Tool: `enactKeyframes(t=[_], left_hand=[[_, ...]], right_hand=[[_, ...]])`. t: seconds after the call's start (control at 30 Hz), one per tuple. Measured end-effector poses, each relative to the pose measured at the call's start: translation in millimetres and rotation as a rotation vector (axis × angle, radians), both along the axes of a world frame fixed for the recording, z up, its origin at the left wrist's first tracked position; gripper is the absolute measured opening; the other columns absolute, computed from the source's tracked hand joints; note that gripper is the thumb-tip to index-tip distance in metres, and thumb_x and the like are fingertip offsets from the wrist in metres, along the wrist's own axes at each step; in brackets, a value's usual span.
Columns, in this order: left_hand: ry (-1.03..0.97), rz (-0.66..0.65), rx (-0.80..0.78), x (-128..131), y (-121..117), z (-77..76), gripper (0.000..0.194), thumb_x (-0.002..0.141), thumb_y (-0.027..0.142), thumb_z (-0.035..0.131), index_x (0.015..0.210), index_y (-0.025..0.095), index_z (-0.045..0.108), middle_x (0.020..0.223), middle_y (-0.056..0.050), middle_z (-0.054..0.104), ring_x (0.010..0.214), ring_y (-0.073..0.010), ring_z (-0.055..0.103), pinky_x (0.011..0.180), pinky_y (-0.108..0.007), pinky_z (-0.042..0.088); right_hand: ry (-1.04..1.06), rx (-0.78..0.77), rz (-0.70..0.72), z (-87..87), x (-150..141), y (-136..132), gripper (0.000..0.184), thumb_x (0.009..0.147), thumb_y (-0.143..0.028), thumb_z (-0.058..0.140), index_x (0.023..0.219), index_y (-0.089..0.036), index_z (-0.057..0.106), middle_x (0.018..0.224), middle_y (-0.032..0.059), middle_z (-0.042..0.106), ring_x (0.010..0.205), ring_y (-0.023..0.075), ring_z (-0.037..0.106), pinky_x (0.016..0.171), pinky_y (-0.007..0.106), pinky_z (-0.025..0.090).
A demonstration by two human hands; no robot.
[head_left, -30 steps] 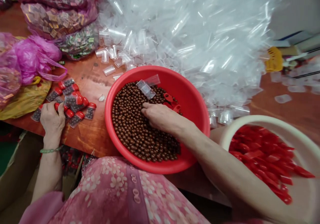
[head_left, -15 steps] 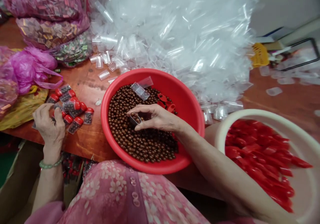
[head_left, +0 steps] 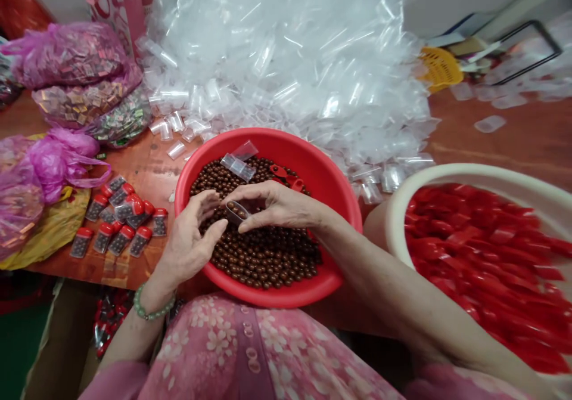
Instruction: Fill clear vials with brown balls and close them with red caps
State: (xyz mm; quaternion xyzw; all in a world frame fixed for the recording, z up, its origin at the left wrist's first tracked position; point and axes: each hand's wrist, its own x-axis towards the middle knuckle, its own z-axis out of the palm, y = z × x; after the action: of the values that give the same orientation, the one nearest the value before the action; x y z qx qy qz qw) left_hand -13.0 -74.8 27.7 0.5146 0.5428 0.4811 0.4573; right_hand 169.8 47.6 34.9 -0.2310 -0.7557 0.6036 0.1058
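Note:
A red basin (head_left: pixel 333 185) full of small brown balls (head_left: pixel 263 257) sits at the table's near edge. Over the balls my right hand (head_left: pixel 279 206) pinches a small clear plastic vial (head_left: pixel 236 210) with a few brown balls inside. My left hand (head_left: pixel 190 242) hovers just left of the vial, fingers apart and curled, holding nothing. Two empty clear vials (head_left: pixel 239 164) and a few red caps (head_left: pixel 286 176) lie on the balls at the basin's far side.
Filled vials with red caps (head_left: pixel 120 221) lie on the wooden table left of the basin. A big heap of clear vials (head_left: pixel 286 60) rises behind. A white basin (head_left: pixel 451 176) of red caps (head_left: pixel 482 251) stands at right. Pink bags (head_left: pixel 67 72) sit far left.
My left hand left the capped vials and came over the basin beside the vial. My right hand scooped balls into the vial and raised it.

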Motion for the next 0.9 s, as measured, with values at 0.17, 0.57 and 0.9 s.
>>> enactKeyframes(t=[0.17, 0.57, 0.9], left_hand=[[-0.179, -0.174, -0.119, 4, 14, -5.0, 0.056, 0.083, 0.024, 0.066, 0.134, 0.020, 0.043, 0.143, -0.013, 0.051, 0.132, -0.0246, 0.052, 0.112, -0.040, 0.043], [-0.111, -0.207, -0.085, 8, 19, 1.3, 0.049, 0.086, 0.024, 0.061, 0.133, 0.013, 0.055, 0.135, -0.012, 0.062, 0.126, -0.0262, 0.057, 0.111, -0.040, 0.041], [-0.141, -0.122, -0.053, 6, 9, 8.2, 0.017, 0.089, 0.028, 0.062, 0.103, 0.017, 0.061, 0.105, -0.007, 0.073, 0.099, -0.0176, 0.070, 0.094, -0.033, 0.053]], right_hand=[[0.060, -0.102, 0.028, 4.1, -1, -4, 0.048, 0.070, -0.035, 0.080, 0.115, -0.019, 0.072, 0.106, 0.0019, 0.073, 0.098, 0.0194, 0.065, 0.092, 0.033, 0.049], [0.154, -0.055, -0.150, 10.4, 1, -22, 0.041, 0.076, -0.034, 0.076, 0.113, -0.019, 0.067, 0.103, 0.0034, 0.074, 0.091, 0.0174, 0.069, 0.083, 0.030, 0.053], [-0.254, 0.360, -0.583, 10.5, 70, 30, 0.024, 0.082, -0.037, 0.063, 0.094, -0.017, 0.068, 0.077, 0.0028, 0.070, 0.061, 0.0144, 0.059, 0.062, 0.030, 0.047]])
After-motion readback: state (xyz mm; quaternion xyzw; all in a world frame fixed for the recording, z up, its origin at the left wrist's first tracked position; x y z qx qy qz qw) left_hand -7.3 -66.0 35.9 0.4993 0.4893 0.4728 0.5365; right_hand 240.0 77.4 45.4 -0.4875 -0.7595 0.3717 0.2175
